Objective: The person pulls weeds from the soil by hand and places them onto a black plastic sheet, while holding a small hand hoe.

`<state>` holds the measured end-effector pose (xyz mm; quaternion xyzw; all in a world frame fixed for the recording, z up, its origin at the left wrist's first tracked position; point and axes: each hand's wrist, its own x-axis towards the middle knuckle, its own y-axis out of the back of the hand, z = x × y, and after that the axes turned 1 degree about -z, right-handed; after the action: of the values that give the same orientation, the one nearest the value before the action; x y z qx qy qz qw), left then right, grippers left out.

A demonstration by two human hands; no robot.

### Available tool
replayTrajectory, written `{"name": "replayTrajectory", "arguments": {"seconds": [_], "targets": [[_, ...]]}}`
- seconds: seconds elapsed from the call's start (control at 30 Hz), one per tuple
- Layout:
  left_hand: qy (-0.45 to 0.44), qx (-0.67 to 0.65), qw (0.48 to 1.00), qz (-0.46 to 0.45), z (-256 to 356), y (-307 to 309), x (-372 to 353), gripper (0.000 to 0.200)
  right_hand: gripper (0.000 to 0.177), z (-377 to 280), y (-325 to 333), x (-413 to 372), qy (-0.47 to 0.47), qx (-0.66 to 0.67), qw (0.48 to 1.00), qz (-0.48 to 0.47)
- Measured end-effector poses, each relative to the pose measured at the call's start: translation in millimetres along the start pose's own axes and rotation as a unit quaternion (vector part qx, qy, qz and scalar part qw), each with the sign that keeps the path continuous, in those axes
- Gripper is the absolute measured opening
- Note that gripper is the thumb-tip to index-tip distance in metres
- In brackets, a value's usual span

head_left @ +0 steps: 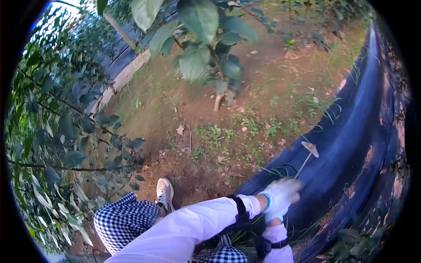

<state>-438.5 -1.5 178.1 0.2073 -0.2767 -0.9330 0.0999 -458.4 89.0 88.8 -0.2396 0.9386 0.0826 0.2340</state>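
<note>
My left hand (283, 194), in a white glove with a blue cuff, is closed on a small long-necked hoe. The hoe's thin shaft (303, 165) rises from the glove to a pale, dirt-marked blade (310, 148) above the black ground sheet. My right hand (275, 215), also gloved in white, is just below and against the left one. Its fingers are hidden, so its hold on the handle cannot be made out. Both hands look slightly blurred.
Black sheeting (346, 127) runs along the right side, with grass tufts (335, 110) at its edge. Low weeds (215, 135) grow in brown soil. A leafy young tree (217, 65) stands ahead, and branches (66, 122) crowd the left. My shoe (165, 192) is on the soil.
</note>
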Motion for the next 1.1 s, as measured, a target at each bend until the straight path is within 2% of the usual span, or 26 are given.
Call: {"name": "replayTrajectory", "arguments": {"seconds": [0.03, 0.07, 0.1, 0.13, 0.17, 0.2, 0.23, 0.27, 0.3, 0.33, 0.37, 0.4, 0.47, 0.53, 0.6, 0.63, 0.73, 0.8, 0.9, 0.93, 1.0, 1.03, 1.07, 1.1], "targets": [[-0.004, -0.03, 0.994, 0.107, -19, 11, -6, 0.031, 0.034, 2, 0, -6, -0.008, 0.043, 0.999, -0.017], [-0.031, 0.086, 0.988, 0.121, -41, 26, -15, 0.031, 0.032, 11, 15, 2, 0.006, -0.1, 0.995, -0.008], [-0.054, 0.079, 0.961, 0.258, -90, 10, -17, 0.024, 0.031, -9, 14, -6, 0.021, -0.165, 0.985, 0.046], [-0.05, 0.013, 0.956, 0.288, -124, 16, -38, 0.021, 0.032, 13, 32, 13, 0.06, -0.185, 0.979, 0.069], [-0.002, 0.063, 0.96, 0.272, -142, 33, -66, 0.021, 0.036, -5, 31, 16, 0.089, -0.255, 0.954, 0.129], [0.048, 0.061, 0.958, 0.277, -174, 38, -90, 0.02, 0.04, -14, 36, 24, 0.062, -0.322, 0.93, 0.166], [0.119, 0.079, 0.94, 0.311, -205, 40, -112, 0.02, 0.045, -2, 51, 44, 0.067, -0.317, 0.932, 0.16], [0.222, 0.008, 0.908, 0.355, -229, 46, -135, 0.021, 0.047, 4, 60, 58, 0.068, -0.358, 0.913, 0.183], [0.289, 0.015, 0.876, 0.386, -268, 50, -154, 0.024, 0.048, 8, 67, 69, 0.055, -0.377, 0.906, 0.186], [0.318, 0.015, 0.835, 0.45, -310, 49, -172, 0.03, 0.05, 11, 68, 75, 0.042, -0.399, 0.897, 0.188], [0.418, 0.003, 0.78, 0.465, -341, 57, -186, 0.042, 0.052, 8, 66, 75, 0.011, -0.408, 0.896, 0.172], [0.452, 0.067, 0.74, 0.493, -377, 59, -198, 0.056, 0.054, 23, 68, 80, 0.03, -0.435, 0.879, 0.192], [0.501, -0.025, 0.693, 0.518, -397, 89, -210, 0.07, 0.055, 41, 70, 85, 0.07, -0.445, 0.871, 0.195], [0.529, -0.007, 0.696, 0.485, -424, 106, -209, 0.075, 0.055, 40, 62, 84, 0.068, -0.47, 0.856, 0.203], [0.499, 0.047, 0.721, 0.479, -451, 119, -202, 0.08, 0.053, 25, 48, 75, 0.013, -0.487, 0.852, 0.193], [0.476, 0.046, 0.754, 0.45, -453, 134, -198, 0.081, 0.053, 30, 50, 77, 0.032, -0.496, 0.843, 0.206], [0.471, 0.064, 0.772, 0.421, -471, 152, -179, 0.06, 0.051, 44, 58, 85, 0.064, -0.506, 0.828, 0.231], [0.382, 0.095, 0.78, 0.486, -487, 152, -174, 0.029, 0.049, 45, 57, 85, 0.058, -0.525, 0.815, 0.237], [0.359, 0.132, 0.801, 0.461, -506, 156, -173, 0.016, 0.048, 40, 50, 81, 0.056, -0.536, 0.807, 0.242], [0.369, -0.033, 0.792, 0.485, -506, 156, -173, 0.011, 0.047, 37, 44, 78, 0.062, -0.542, 0.799, 0.254], [0.217, -0.271, 0.76, 0.549, -491, 151, -167, 0.012, 0.046, 40, 45, 78, 0.07, -0.541, 0.797, 0.258], [0.145, -0.327, 0.76, 0.543, -474, 151, -161, 0.018, 0.046, 38, 40, 78, 0.059, -0.549, 0.791, 0.262], [0.154, -0.338, 0.755, 0.54, -457, 151, -154, 0.023, 0.046, 34, 35, 77, 0.048, -0.557, 0.785, 0.265], [0.193, -0.177, 0.834, 0.485, -472, 148, -146, 0.027, 0.046, 32, 34, 73, 0.038, -0.566, 0.778, 0.269]]}}
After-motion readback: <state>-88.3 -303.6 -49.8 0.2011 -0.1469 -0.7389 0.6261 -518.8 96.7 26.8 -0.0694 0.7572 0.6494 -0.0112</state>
